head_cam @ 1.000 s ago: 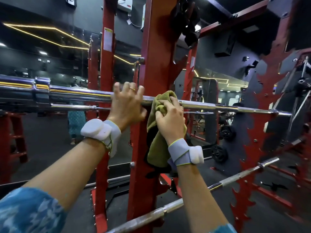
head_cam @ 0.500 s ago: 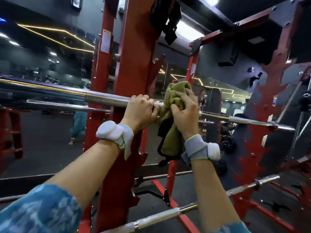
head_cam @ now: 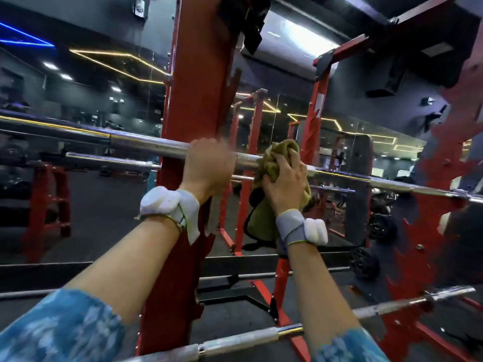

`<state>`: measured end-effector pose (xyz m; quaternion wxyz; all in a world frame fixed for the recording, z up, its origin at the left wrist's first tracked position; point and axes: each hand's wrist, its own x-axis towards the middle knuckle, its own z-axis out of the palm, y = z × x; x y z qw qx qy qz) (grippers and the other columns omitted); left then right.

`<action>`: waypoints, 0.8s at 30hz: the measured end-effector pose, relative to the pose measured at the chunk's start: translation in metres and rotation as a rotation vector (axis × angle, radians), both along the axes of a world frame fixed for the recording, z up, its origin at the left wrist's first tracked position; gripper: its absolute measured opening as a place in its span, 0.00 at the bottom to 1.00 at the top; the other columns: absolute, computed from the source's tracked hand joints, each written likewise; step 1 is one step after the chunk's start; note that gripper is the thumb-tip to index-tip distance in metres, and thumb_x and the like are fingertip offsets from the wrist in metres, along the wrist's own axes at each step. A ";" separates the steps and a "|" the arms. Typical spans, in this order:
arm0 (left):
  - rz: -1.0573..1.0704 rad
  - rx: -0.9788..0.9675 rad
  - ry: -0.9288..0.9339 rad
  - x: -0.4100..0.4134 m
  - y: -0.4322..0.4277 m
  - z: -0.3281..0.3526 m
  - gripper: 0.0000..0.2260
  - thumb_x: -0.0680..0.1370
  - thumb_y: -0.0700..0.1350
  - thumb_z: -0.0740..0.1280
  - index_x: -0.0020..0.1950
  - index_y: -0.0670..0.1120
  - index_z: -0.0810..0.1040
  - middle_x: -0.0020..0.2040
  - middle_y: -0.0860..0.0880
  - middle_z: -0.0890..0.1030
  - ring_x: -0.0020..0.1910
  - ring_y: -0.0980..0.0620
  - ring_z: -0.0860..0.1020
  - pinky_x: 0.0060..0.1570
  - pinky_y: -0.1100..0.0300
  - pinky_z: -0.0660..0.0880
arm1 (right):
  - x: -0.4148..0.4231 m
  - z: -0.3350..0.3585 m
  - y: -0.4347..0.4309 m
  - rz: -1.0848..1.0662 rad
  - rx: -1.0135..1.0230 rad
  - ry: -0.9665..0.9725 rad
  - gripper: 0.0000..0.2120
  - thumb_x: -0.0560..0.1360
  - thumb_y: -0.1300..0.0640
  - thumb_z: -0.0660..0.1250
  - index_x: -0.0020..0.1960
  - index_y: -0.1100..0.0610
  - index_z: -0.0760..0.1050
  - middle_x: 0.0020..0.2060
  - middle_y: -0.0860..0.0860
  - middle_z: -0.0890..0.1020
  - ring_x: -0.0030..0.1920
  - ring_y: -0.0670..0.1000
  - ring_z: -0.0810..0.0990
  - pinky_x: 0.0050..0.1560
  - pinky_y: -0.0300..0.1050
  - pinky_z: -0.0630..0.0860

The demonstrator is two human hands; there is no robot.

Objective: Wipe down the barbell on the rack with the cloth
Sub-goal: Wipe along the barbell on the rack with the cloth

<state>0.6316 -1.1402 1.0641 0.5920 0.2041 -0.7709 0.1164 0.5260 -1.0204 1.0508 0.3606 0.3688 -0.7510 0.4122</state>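
– At head height across the red steel rack upright [head_cam: 198,95], where exactly is the long chrome barbell [head_cam: 146,145] sitting?

– It runs level from the far left, passes in front of the upright, and carries on to the right edge. Both hands are on it, just right of the upright.

– What are the hands doing?

– The left hand [head_cam: 209,165] is hooked over the bar with its fingers curled round the steel. It is blurred, so I would not swear to how firm that grip is. The right hand [head_cam: 286,184], just beside it, clutches the bunched olive-green cloth [head_cam: 269,163] against the bar. The cloth is wadded over the top of the shaft, with a loose tail hanging below the wrist.

– How much of the wipe is done?

– I judge it to be mid-job. The cloth sits on the part of the shaft next to the upright. A long run of bare shaft stretches away to the right, and the thicker section lies off to the left. The shine gives no sign of which parts have been covered.

– And the other bar?

– A second grey steel bar [head_cam: 240,340] lies lower and nearer, with neither hand on it.
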 end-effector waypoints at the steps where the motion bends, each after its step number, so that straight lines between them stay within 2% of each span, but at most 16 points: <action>1: 0.011 0.006 -0.001 -0.001 0.001 0.000 0.21 0.73 0.49 0.51 0.40 0.39 0.80 0.35 0.39 0.79 0.36 0.40 0.76 0.42 0.51 0.69 | 0.007 -0.003 -0.005 0.025 -0.010 0.018 0.23 0.73 0.58 0.67 0.68 0.55 0.71 0.73 0.55 0.62 0.68 0.62 0.62 0.67 0.59 0.62; 5: 0.024 0.023 -0.013 -0.001 0.002 0.002 0.23 0.72 0.51 0.50 0.40 0.38 0.80 0.36 0.38 0.80 0.38 0.38 0.77 0.44 0.50 0.69 | 0.038 -0.020 -0.026 0.148 0.042 0.148 0.26 0.71 0.60 0.66 0.69 0.57 0.70 0.71 0.61 0.63 0.67 0.68 0.61 0.66 0.65 0.59; 8: -0.002 0.020 -0.011 0.000 0.000 0.002 0.25 0.72 0.53 0.48 0.43 0.39 0.80 0.39 0.39 0.80 0.41 0.39 0.76 0.47 0.50 0.67 | 0.040 -0.024 -0.029 0.176 0.060 0.248 0.28 0.66 0.60 0.67 0.67 0.58 0.72 0.68 0.62 0.68 0.63 0.70 0.66 0.59 0.69 0.65; 11: -0.045 0.013 0.010 0.001 -0.001 0.002 0.25 0.72 0.53 0.49 0.44 0.39 0.81 0.39 0.39 0.81 0.42 0.40 0.76 0.48 0.51 0.66 | 0.028 -0.023 -0.019 0.151 0.045 0.280 0.26 0.63 0.58 0.68 0.62 0.58 0.76 0.66 0.61 0.71 0.60 0.69 0.70 0.54 0.68 0.70; 13: -0.054 0.018 0.014 0.002 -0.001 0.000 0.25 0.72 0.53 0.49 0.44 0.39 0.81 0.38 0.39 0.80 0.41 0.40 0.76 0.47 0.51 0.66 | 0.020 -0.017 -0.012 0.143 -0.011 0.164 0.24 0.65 0.56 0.64 0.62 0.55 0.77 0.67 0.58 0.71 0.62 0.68 0.69 0.57 0.67 0.69; 16: -0.071 0.032 0.034 0.001 -0.001 0.000 0.24 0.73 0.52 0.50 0.42 0.38 0.81 0.37 0.40 0.80 0.39 0.41 0.76 0.46 0.52 0.67 | 0.015 -0.002 -0.006 0.160 -0.030 0.035 0.21 0.70 0.57 0.66 0.64 0.53 0.75 0.68 0.53 0.69 0.64 0.64 0.65 0.61 0.65 0.66; 20: -0.094 0.031 0.068 -0.001 -0.001 -0.002 0.21 0.73 0.50 0.52 0.40 0.38 0.81 0.35 0.40 0.80 0.37 0.41 0.76 0.45 0.52 0.68 | 0.026 0.015 -0.008 0.179 0.083 0.159 0.18 0.73 0.56 0.65 0.62 0.53 0.76 0.66 0.51 0.72 0.63 0.62 0.66 0.61 0.62 0.65; 24: -0.084 -0.010 0.089 -0.002 -0.004 -0.005 0.19 0.72 0.48 0.55 0.39 0.38 0.81 0.34 0.41 0.80 0.36 0.41 0.76 0.44 0.54 0.64 | 0.031 0.027 -0.011 0.150 0.252 0.276 0.17 0.75 0.54 0.62 0.63 0.50 0.75 0.66 0.47 0.70 0.66 0.59 0.64 0.64 0.61 0.60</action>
